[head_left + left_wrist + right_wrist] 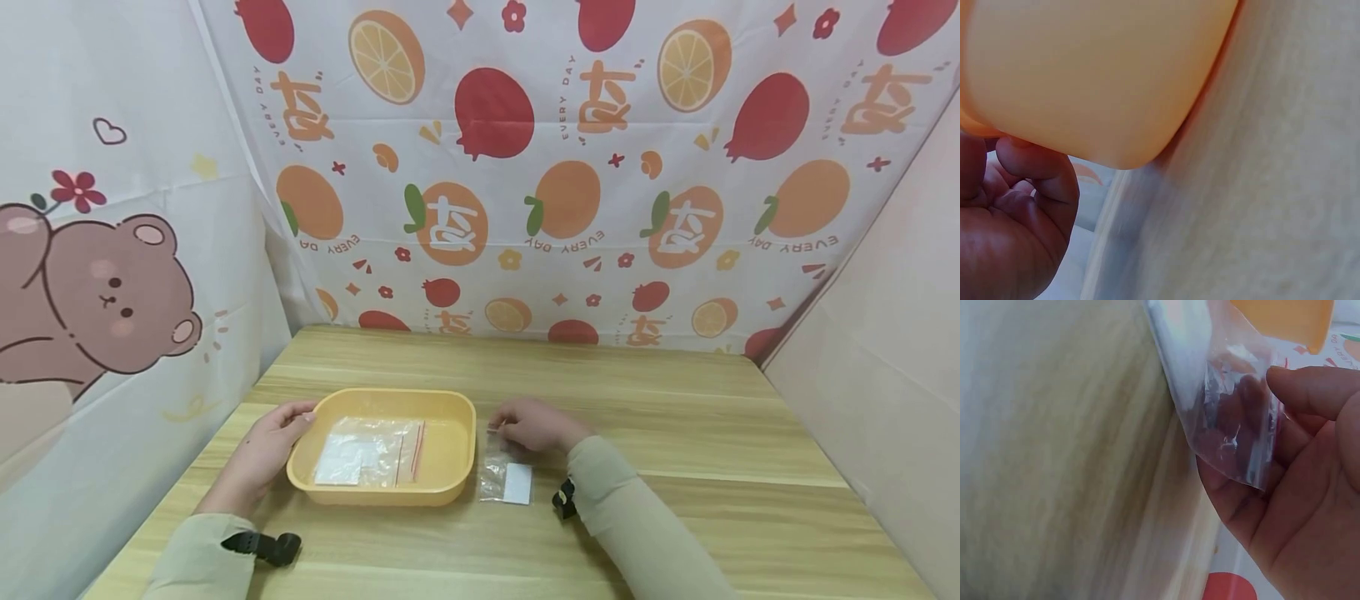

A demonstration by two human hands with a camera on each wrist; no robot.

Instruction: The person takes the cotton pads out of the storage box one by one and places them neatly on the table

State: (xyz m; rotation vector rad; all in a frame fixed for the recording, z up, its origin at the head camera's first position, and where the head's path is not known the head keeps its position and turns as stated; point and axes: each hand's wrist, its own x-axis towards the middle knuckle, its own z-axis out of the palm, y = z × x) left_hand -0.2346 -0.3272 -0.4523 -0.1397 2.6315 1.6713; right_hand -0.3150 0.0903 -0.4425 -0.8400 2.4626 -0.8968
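Currently, a clear, crinkled zip bag (492,482) with a flat white insert (518,484) is showing just beside the smooth yellow tray (448,450), at its four o'clock. The right hand (538,423) is pinching the bag's red-lined edge. Round-cornered and raised-walled, the tray is holding more glossy plastic packaging (387,457), white pieces (339,460) inside; the left hand (267,446) is gripping its rim at ten o'clock. Wood-grain tabletop (690,408) is stretching beyond the right hand toward two o'clock, its far edge running along fruit-printed cloth (491,112).
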